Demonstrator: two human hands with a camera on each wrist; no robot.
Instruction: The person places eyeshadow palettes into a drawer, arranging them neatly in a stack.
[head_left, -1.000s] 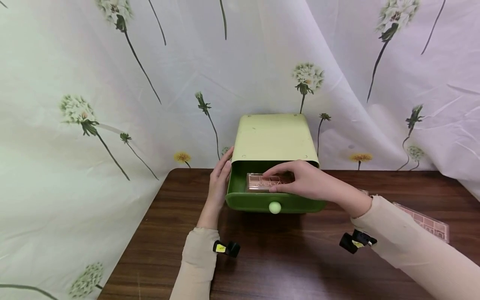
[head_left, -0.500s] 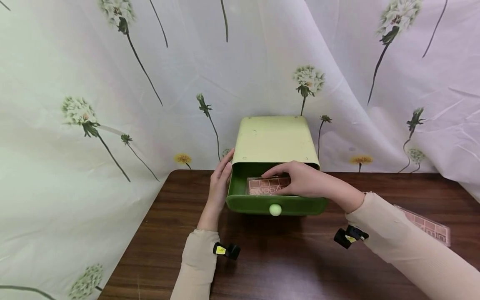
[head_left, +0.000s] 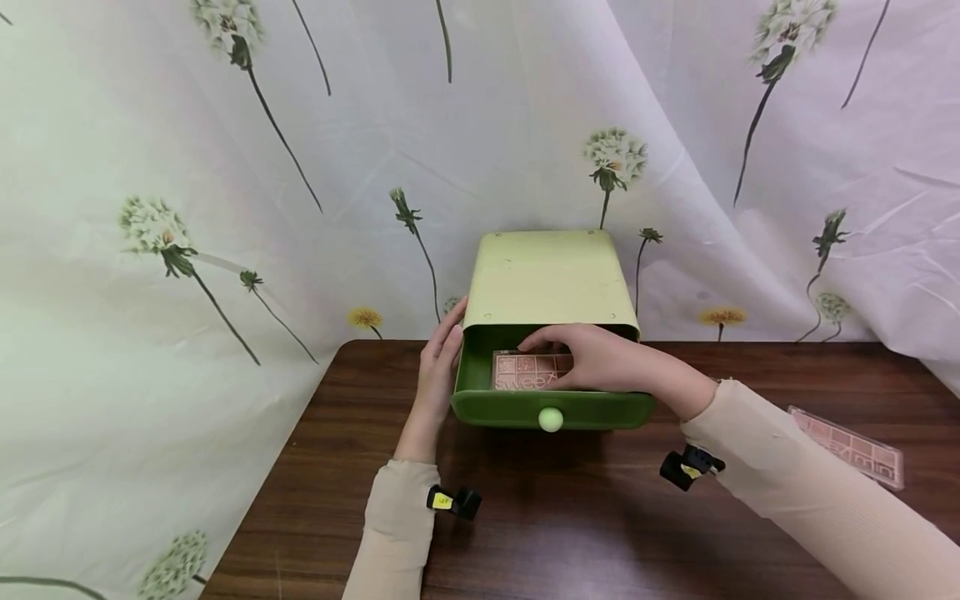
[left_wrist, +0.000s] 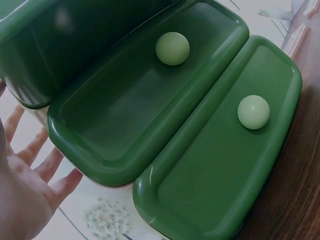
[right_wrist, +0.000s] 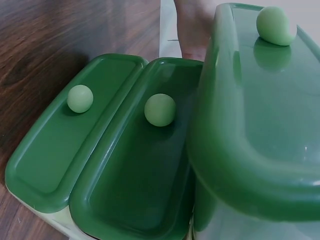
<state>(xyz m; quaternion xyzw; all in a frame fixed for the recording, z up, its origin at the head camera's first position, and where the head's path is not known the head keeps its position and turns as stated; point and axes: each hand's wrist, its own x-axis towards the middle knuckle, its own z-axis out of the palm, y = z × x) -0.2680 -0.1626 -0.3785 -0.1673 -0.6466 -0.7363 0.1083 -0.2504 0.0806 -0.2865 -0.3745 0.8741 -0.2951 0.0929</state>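
Observation:
A cream cabinet (head_left: 551,275) with green drawers stands at the table's back, its top drawer (head_left: 498,410) pulled out. Inside that drawer lies an eyeshadow palette (head_left: 517,371) with pink and brown pans, lettering on its clear lid. My right hand (head_left: 607,358) reaches over the drawer front and grips the palette between thumb and fingers; its right end is hidden beneath the hand. With fingers extended, my left hand (head_left: 438,367) rests along the cabinet's left side. In the left wrist view, those fingers (left_wrist: 65,185) spread beside the drawers. The right hand is out of sight in the right wrist view.
Another palette (head_left: 855,450) lies on the dark wooden table (head_left: 540,533) at right, partly behind the right sleeve. Two lower drawers, the middle one (left_wrist: 125,120) and the bottom one (left_wrist: 215,165), are pushed in. A flowered cloth (head_left: 360,150) hangs behind.
My right hand has moved slightly left and lower into the drawer, and the palette has settled flatter, showing more of its pans. The left hand has kept its place.

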